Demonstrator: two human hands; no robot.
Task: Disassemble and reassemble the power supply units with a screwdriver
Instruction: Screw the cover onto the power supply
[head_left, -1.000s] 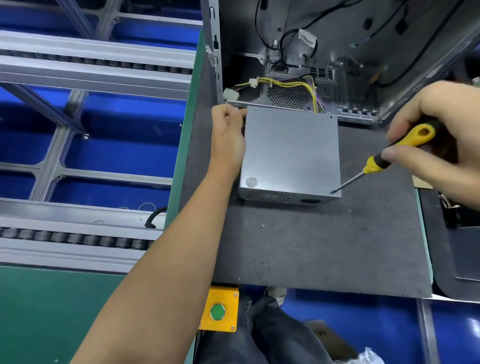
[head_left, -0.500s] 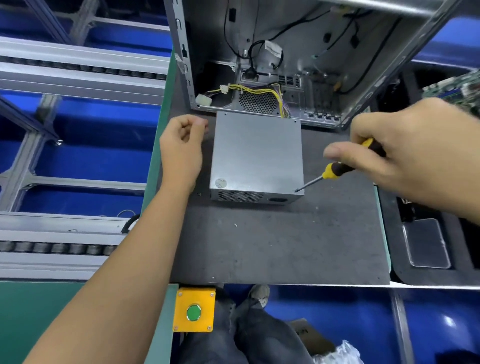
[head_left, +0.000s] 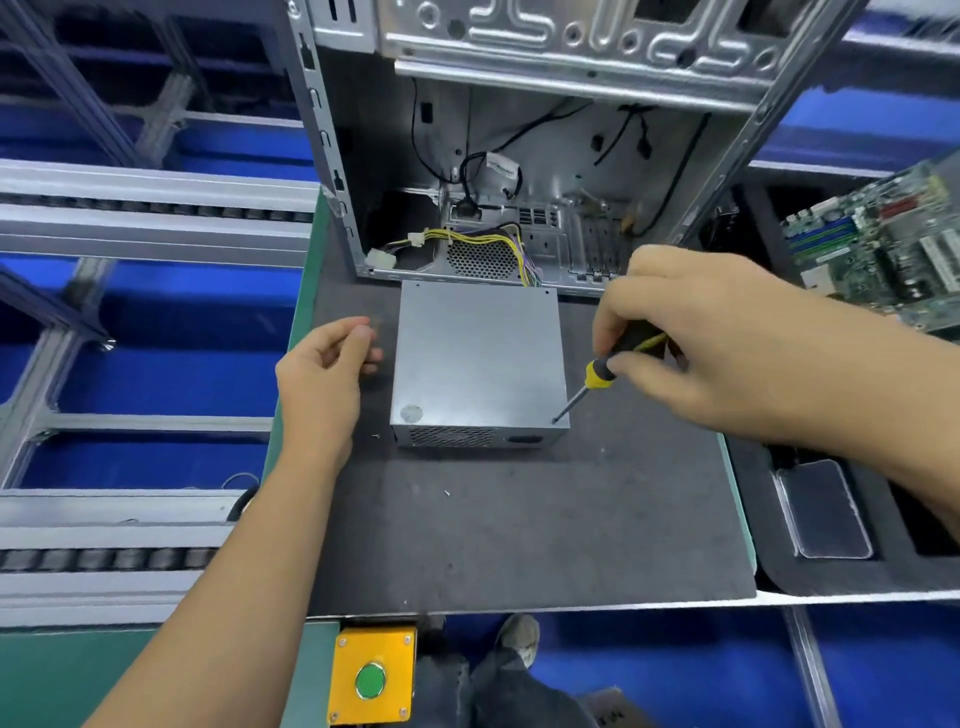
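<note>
Screwdriver (head_left: 602, 371), clamped in right hand (head_left: 691, 338), tip at lower-right top corner of power supply unit (head_left: 480, 358) at frame centre on surface (head_left: 519, 530); left hand (head_left: 324, 374) loosely curled, apart from casing: unbraced unit may shift, tip may slip.

A: What is the work surface?
B: A dark grey mat (head_left: 519, 540) on a bench with a green edge (head_left: 304, 332).

A: What rests directly on the mat?
B: The PSU (head_left: 480, 358) lies flat between the left hand (head_left: 324, 374) and the right hand (head_left: 696, 343). An open case (head_left: 519, 156) stands beyond both hands, just behind the PSU.

A: Any loose parts?
B: One small screw (head_left: 376, 437) lies beside the left wrist, near the PSU's front corner. Another screw (head_left: 447, 492) lies nearer the person, between the two forearms.
</note>
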